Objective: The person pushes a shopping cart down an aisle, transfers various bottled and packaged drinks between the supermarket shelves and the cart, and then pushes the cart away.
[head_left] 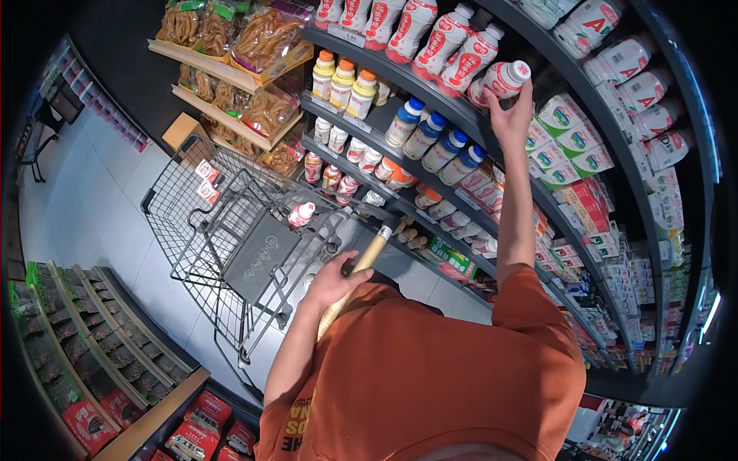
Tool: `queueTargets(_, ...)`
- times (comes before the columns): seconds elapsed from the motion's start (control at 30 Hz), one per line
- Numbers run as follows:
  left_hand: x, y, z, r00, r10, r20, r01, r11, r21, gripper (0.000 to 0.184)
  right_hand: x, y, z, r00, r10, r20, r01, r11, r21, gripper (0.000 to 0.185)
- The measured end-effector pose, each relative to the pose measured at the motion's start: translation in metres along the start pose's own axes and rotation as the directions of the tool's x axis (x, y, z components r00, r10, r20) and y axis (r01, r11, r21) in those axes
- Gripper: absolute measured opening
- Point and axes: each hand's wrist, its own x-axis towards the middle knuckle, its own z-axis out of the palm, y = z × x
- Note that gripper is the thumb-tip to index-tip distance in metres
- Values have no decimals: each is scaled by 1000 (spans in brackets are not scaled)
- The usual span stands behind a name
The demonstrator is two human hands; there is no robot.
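Observation:
My right hand (510,119) is raised to the upper shelf, its fingers closed around a white-and-pink drink bottle (501,81). Matching bottles (444,42) stand in a row just left of it. Lower down, my left hand (336,283) grips the beige handle (372,252) of a shopping cart (196,253), close to the handle's black end. A similar white-and-pink bottle (301,214) lies in the cart near its folding grey panel (261,257). Two red-and-white cards (206,181) show at the basket's far side.
Bottles with blue caps (438,142) and orange caps (343,81) fill shelves below. Green-and-white cartons (569,138) sit to the right. Bagged snacks (269,38) are on wooden shelves ahead. Another display rack (92,338) stands at left, with tiled floor (92,184) beyond.

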Motion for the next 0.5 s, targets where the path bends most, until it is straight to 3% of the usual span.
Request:
queueTargets(0.07, 0, -1, 0, 1000, 7, -6, -7, 1000, -13, 82, 4, 8, 4, 994, 103, 23, -105, 984, 145, 85)
queueTargets(0.17, 1, 0, -1, 999, -32, 27, 32, 999, -24, 82, 12, 17, 7, 993, 107, 40, -114, 966, 231, 94)
queueTargets(0.37, 3, -2, -2, 996, -61, 60, 64, 997, -50, 84, 12, 53, 11, 943, 321, 89, -328, 850, 411, 97)
queueTargets(0.5, 5, -4, 0, 994, -71, 87, 78, 994, -79, 80, 12, 65, 14, 919, 377, 111, -386, 808, 446, 96)
